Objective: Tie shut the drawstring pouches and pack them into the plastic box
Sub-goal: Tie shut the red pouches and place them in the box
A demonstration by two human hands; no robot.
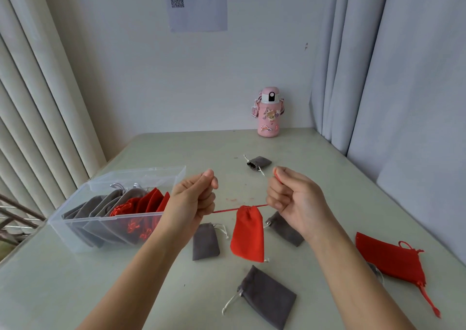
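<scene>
Now the left hand [194, 198] and right hand [290, 198] each pinch one end of the red cord [223, 210], drawn taut, the red pouch [248, 236] hanging between them, its neck gathered. Pulling evenly outward should close it before knotting. Left of the left hand sits the plastic box [106, 226], part filled. Grey pouches [205, 241] lie beneath the hands, another red pouch [393, 259] right of the right hand; nothing blocks the box.

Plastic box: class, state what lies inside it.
Grey pouches at the left and red pouches at the right stand packed in the plastic box. The left hand hides its near right corner.
</scene>
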